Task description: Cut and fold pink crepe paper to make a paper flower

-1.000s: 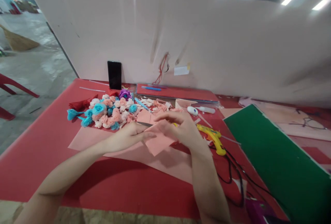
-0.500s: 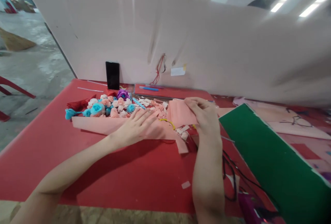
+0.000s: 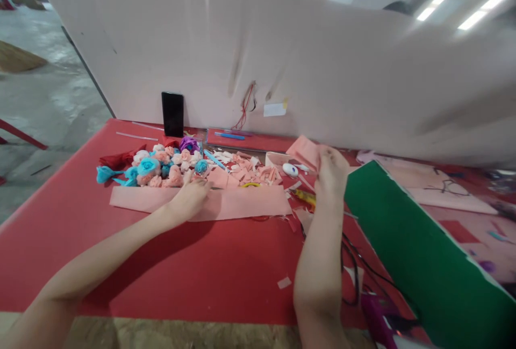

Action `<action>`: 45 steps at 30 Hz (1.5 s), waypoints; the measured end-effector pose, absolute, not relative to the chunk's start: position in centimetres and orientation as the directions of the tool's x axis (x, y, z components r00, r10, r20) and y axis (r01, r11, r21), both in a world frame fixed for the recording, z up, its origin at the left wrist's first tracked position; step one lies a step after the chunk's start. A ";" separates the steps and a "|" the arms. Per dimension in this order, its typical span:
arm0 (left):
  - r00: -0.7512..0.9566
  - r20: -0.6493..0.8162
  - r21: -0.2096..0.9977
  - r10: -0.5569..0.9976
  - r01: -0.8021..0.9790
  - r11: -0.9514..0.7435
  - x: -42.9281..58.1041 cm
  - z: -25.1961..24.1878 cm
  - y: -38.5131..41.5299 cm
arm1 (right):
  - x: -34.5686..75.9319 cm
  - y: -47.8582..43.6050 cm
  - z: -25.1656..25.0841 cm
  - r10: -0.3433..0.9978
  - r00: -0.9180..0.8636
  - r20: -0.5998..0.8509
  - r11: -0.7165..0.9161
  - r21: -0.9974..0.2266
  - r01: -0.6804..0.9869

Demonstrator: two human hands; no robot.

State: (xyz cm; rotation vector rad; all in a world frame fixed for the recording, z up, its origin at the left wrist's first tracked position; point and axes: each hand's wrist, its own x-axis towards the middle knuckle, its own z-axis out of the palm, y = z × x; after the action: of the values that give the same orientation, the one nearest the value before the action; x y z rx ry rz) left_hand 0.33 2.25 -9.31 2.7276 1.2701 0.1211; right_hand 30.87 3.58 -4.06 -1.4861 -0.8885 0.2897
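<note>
A long strip of pale pink crepe paper (image 3: 245,204) lies across the red table. My left hand (image 3: 189,198) rests over its upper edge, thumb and fingers apart, fingertips near a small pink paper piece (image 3: 220,178). In my right hand (image 3: 332,169) a folded pink paper piece (image 3: 304,151) is pinched, raised above the scraps. Beneath and left of that hand are a white oval object (image 3: 290,169) and a yellow-handled tool (image 3: 305,197). Pink paper scraps (image 3: 258,174) lie between the two hands.
Blue, pink and white paper flowers (image 3: 149,166) are heaped at the left. A black phone (image 3: 173,114) leans on the white partition (image 3: 201,53). To the right lie a green board (image 3: 419,236), black cables (image 3: 355,263) and a purple device (image 3: 379,314).
My right hand has lifted the folded pink paper up and to the right. My left hand has slid left along the strip, its fingers less spread. The strip now lies straighter.
</note>
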 end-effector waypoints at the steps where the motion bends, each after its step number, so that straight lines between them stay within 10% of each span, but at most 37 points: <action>1: 0.662 0.013 0.163 0.750 0.739 -0.654 0.0 -9.0 2.0 | 31.4 4.2 -4.5 0.672 0.681 0.291 0.069 -0.940 0.334; 13: 0.645 0.052 0.123 0.762 0.753 -0.646 -2.3 -9.8 1.1 | 33.4 9.3 -5.4 0.846 0.520 -0.120 -0.433 -0.725 0.536; 21: 0.602 0.110 0.115 0.791 0.783 -0.612 -2.3 -11.4 1.4 | 29.3 5.0 -6.8 0.986 0.133 0.102 -0.054 -0.558 0.828; 32: 0.671 0.115 0.152 0.733 0.717 -0.680 -2.8 -9.0 0.0 | 18.8 0.7 -9.7 0.834 -0.534 0.138 0.540 -0.395 0.743; 45: 0.572 0.099 0.069 0.814 0.812 -0.579 -7.9 -7.8 -4.1 | 20.9 -10.0 -5.4 0.811 -0.303 0.501 0.348 0.005 0.938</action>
State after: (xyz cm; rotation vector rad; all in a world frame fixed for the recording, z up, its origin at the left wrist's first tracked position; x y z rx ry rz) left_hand -7.87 -4.12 -7.76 2.7709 1.4332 0.1871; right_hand 20.93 -9.97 -5.38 -1.5309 -2.2037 -0.4175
